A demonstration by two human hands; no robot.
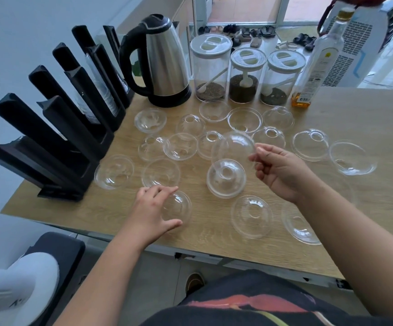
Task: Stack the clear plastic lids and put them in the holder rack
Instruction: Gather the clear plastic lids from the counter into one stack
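Observation:
Several clear dome lids lie scattered over the wooden table [367,118]. My right hand [282,171] pinches one clear lid [234,147] by its rim and holds it tilted above a short stack of lids [226,178] on the table. My left hand [152,210] reaches over another lid [178,208] near the front edge, fingers and thumb spread around it. The black holder rack [57,142] stands along the table's left side, its slanted channels holding some clear stacked items.
A steel kettle [162,62] stands at the back, with three lidded jars [245,76] and a bottle [317,62] to its right. The table's front edge [190,252] runs just past my left hand. A white fan [14,288] sits at lower left.

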